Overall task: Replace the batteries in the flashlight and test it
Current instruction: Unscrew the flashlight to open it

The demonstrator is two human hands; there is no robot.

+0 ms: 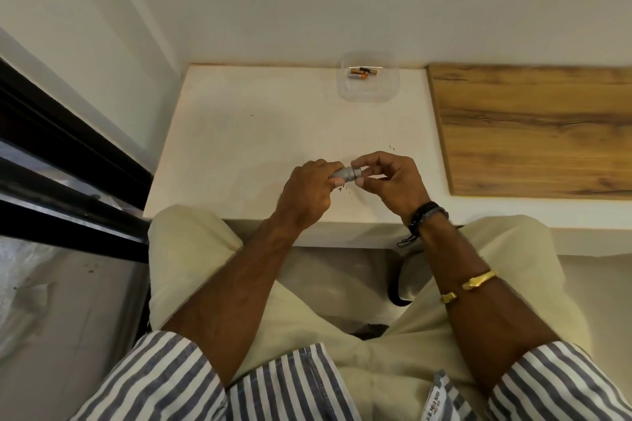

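Note:
A small silver flashlight (344,174) lies between both hands above the near part of the white table (239,133). My left hand (309,191) is wrapped around its body, hiding most of it. My right hand (390,179) pinches its exposed end with thumb and forefinger. At the far edge of the table stands a clear plastic container (369,92) with a few batteries (361,73) lying inside.
A wooden board (533,126) lies on the right part of the surface. A white wall runs behind the table and a dark window frame (68,161) on the left. Small dark specks dot the tabletop near the hands. My knees sit below the table's front edge.

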